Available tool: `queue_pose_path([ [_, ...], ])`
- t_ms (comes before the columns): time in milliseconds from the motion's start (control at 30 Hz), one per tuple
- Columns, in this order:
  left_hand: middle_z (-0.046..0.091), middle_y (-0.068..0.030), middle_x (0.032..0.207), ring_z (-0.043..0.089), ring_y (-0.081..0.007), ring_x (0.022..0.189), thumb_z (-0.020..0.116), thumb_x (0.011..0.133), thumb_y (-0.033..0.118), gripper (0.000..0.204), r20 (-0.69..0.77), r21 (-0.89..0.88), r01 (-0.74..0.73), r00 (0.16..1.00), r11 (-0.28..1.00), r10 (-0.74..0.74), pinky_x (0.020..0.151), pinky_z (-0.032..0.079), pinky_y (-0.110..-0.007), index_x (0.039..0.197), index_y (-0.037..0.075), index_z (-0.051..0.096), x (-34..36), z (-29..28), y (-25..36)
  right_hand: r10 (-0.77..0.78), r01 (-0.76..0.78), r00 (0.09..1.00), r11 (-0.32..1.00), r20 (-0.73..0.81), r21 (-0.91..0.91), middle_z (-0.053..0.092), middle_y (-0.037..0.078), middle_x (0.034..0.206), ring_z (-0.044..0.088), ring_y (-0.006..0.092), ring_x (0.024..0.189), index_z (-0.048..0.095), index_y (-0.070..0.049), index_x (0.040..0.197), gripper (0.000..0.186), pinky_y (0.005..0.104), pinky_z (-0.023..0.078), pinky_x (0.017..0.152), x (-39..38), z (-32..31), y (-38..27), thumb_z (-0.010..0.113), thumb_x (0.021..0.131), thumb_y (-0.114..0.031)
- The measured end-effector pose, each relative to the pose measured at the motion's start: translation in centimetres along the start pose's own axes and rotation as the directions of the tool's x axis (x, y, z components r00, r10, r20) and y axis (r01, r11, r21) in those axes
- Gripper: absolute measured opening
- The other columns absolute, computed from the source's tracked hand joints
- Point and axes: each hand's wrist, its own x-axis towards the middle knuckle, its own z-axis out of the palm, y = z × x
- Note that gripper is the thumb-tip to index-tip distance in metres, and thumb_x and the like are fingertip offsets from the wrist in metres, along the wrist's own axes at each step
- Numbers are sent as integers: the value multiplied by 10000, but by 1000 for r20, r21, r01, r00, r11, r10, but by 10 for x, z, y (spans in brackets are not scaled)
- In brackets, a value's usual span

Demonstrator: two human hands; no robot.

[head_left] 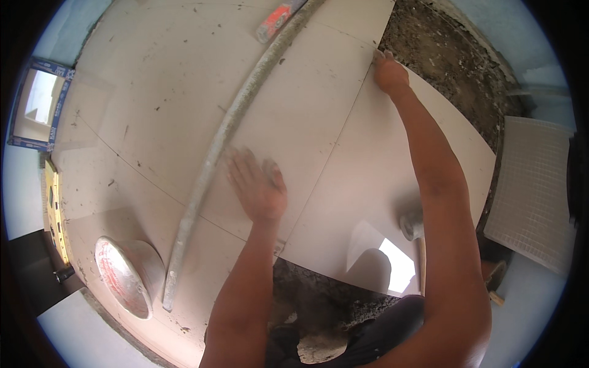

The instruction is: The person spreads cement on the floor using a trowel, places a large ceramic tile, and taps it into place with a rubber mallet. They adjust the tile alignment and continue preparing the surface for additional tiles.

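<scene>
While the big pale tile (392,202) lies loose over the dark mortar bed (454,55), both hands are on it. Left hand (257,187) lies flat, fingers spread and slightly blurred, palm down near the joint at the tile's nine o'clock side. Right hand (389,73) is out at twelve o'clock, fingers curled over the far corner, gripping the edge.

To do this well, I'd judge even pressure from both palms matters, keeping the joint line tight and level with the laid tile (184,104) beside it.

Around: a long grey straightedge (215,159) lies across the laid tiles at ten o'clock, with an orange tool (276,19) at its far end. A round white lid (123,276) sits at eight o'clock, a yellow level (54,208) beyond it. A mallet head (412,226) rests on the tile under the right forearm, possibly in the way of pressing. A stacked tile, back up (534,190), waits at three o'clock.
</scene>
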Motion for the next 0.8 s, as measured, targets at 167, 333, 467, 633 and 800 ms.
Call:
queue_pose_path([
  [167,173,-186,1607,100,-327,1505,355,998,453,706,9,-41,13,1000,999,-13,1230,68,-457,1505,-30,272,1,0,4,46,-39,997,995,68,-97,442,156,1471,588,380,1179,482,-44,1398,460,456,523,951,-6,-8,-5,420,951,-131],
  [333,170,-205,1602,97,-341,1503,445,946,547,819,-1,-61,-2,1000,998,2,1227,59,-462,1509,-22,267,0,-7,-1,-274,386,899,863,-343,324,605,212,1233,559,379,1157,599,-25,1252,361,408,445,1013,-100,-32,43,536,915,-135],
  [467,147,-221,1602,64,-366,1502,605,806,668,1040,65,-127,2,998,992,6,1224,47,-476,1512,-12,259,1,-21,4,74,59,966,868,-247,492,622,208,1044,620,347,858,602,8,1128,239,418,504,740,-270,-70,81,592,930,-125],
  [633,104,-215,1611,39,-388,1499,704,672,723,1200,95,-152,-116,987,982,132,1213,23,-527,1513,-6,254,-3,-32,4,281,-275,958,836,60,476,562,194,1056,566,341,950,522,15,1125,503,439,471,840,-446,-12,118,797,787,-237],
  [800,71,-211,1617,37,-387,1499,718,615,761,1262,108,-166,-215,966,962,235,1205,11,-555,1524,26,244,-3,-28,4,323,-327,942,825,91,461,620,215,945,626,316,864,517,15,1158,399,429,495,749,-480,12,120,693,866,-191],
])
